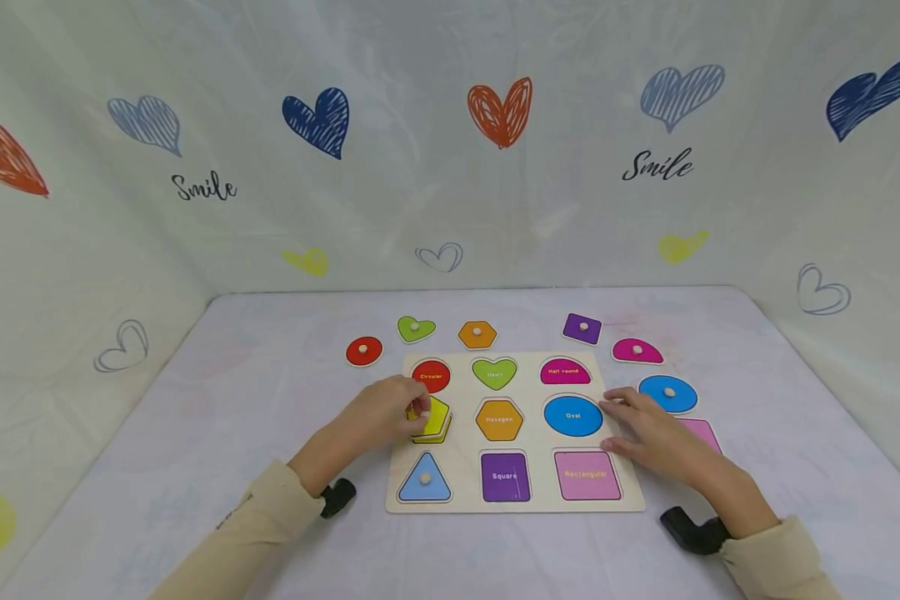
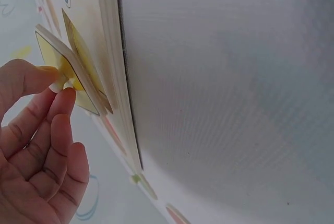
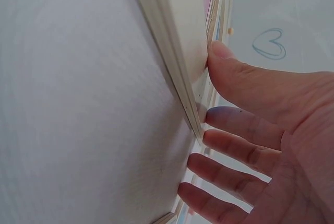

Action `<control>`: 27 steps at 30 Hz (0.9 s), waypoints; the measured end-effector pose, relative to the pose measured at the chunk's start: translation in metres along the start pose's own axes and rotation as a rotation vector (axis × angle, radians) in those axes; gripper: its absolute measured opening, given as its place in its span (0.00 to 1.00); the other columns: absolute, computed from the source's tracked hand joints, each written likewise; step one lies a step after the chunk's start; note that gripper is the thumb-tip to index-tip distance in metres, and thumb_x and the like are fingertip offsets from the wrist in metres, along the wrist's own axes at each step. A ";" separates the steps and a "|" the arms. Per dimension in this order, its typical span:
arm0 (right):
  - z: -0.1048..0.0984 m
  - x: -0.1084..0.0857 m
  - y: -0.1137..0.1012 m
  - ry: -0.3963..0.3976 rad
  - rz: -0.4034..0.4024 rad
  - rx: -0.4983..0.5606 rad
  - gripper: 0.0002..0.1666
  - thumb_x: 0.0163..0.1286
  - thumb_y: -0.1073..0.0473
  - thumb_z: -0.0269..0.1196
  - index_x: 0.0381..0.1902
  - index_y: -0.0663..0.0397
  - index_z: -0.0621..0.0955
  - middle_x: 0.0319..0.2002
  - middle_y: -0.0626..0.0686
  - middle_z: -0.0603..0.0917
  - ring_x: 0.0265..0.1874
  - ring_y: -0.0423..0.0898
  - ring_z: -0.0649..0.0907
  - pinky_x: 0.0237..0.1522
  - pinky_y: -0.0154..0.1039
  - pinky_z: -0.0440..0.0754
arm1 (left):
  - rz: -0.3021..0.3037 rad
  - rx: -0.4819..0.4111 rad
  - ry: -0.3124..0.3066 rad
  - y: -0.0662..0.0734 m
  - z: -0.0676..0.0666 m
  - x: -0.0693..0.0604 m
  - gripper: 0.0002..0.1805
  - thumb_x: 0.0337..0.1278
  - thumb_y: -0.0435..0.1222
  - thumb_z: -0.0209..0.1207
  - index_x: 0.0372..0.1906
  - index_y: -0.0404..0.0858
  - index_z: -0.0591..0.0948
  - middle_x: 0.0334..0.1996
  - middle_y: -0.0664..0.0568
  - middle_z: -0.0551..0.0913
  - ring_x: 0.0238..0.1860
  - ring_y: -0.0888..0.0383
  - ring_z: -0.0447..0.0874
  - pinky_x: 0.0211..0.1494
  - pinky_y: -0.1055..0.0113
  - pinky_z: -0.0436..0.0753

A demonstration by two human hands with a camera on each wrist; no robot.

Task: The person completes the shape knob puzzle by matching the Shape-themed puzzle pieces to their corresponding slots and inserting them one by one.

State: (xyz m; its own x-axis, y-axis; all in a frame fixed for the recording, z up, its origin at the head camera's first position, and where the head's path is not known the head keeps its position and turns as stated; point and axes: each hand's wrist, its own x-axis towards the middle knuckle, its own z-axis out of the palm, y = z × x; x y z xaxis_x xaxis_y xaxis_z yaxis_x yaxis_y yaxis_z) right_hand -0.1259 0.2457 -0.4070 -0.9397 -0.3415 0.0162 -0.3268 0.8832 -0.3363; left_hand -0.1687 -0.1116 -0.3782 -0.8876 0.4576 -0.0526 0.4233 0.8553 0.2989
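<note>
1. While the left forearm slants in from the near side, the left hand (image 1: 390, 408) pinches a small round knob (image 2: 60, 84) between thumb and index finger; remaining fingers loosely bent.
2. Knob belongs to a yellow puzzle piece (image 1: 437, 410), right at the left fingertips: flat, straight-sided, pale wood-like edge, tilted over its matching yellow recess. Full outline hidden by hand; can't tell if its lower edge touches.
3. Right hand (image 1: 656, 429) spread, fingers extended and apart, no piece held; thumb and fingertips at right edge of the shape puzzle board (image 1: 461, 458), thumb touching it.
4. Board lies flat between both hands: cream face, layered plywood-like edge, printed colored shapes.
5. Blue triangle piece (image 1: 420, 489) sits in board, just nearside of left hand, knob up.
6. Beyond left hand: red circle piece (image 1: 363, 359), green heart piece (image 1: 422, 334), orange hexagon piece (image 1: 486, 340).
7. Beyond right hand: purple square piece (image 1: 573, 330), magenta half-round piece (image 1: 630, 356), blue oval piece (image 1: 681, 400). Pink piece (image 1: 702, 432) just behind right hand, partly covered.
8. Under both hands, whitish cloth (image 1: 232, 375), smooth with faint pastel blotches. Beige sleeves (image 1: 277, 504) at both wrists.
</note>
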 end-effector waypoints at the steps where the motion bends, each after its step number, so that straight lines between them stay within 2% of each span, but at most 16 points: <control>1: 0.000 0.000 0.000 -0.001 0.000 -0.001 0.36 0.55 0.51 0.68 0.58 0.63 0.74 0.56 0.65 0.71 0.56 0.64 0.70 0.46 0.54 0.80 | 0.000 0.000 0.001 0.000 0.000 0.000 0.03 0.49 0.34 0.63 0.28 0.44 0.79 0.24 0.57 0.75 0.30 0.62 0.70 0.36 0.71 0.76; 14: 0.000 0.000 -0.001 -0.009 0.008 0.006 0.37 0.55 0.51 0.68 0.59 0.64 0.73 0.57 0.65 0.70 0.57 0.65 0.70 0.46 0.54 0.80 | -0.021 -0.007 -0.002 0.002 0.004 -0.002 0.04 0.49 0.35 0.65 0.29 0.43 0.79 0.24 0.57 0.75 0.31 0.61 0.70 0.36 0.71 0.77; 21: 0.000 0.000 -0.001 -0.005 0.004 0.005 0.36 0.54 0.51 0.68 0.58 0.64 0.74 0.57 0.65 0.71 0.56 0.64 0.70 0.45 0.53 0.80 | -0.009 0.011 0.015 0.000 0.007 -0.002 0.05 0.49 0.35 0.65 0.29 0.43 0.79 0.24 0.57 0.75 0.30 0.62 0.70 0.36 0.71 0.77; 27: 0.001 0.001 0.000 -0.001 0.002 -0.003 0.36 0.54 0.51 0.68 0.58 0.64 0.74 0.56 0.65 0.71 0.56 0.64 0.70 0.45 0.53 0.80 | -0.003 0.023 -0.006 -0.001 0.009 0.000 0.04 0.50 0.35 0.64 0.29 0.43 0.79 0.24 0.57 0.74 0.31 0.61 0.70 0.36 0.71 0.76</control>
State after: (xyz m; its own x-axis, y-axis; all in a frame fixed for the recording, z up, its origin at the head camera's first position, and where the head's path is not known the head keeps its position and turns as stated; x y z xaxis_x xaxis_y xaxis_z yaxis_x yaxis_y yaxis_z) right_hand -0.1264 0.2454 -0.4076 -0.9403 -0.3401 0.0145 -0.3251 0.8848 -0.3338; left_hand -0.1673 -0.1099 -0.3875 -0.8878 0.4564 -0.0588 0.4248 0.8619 0.2769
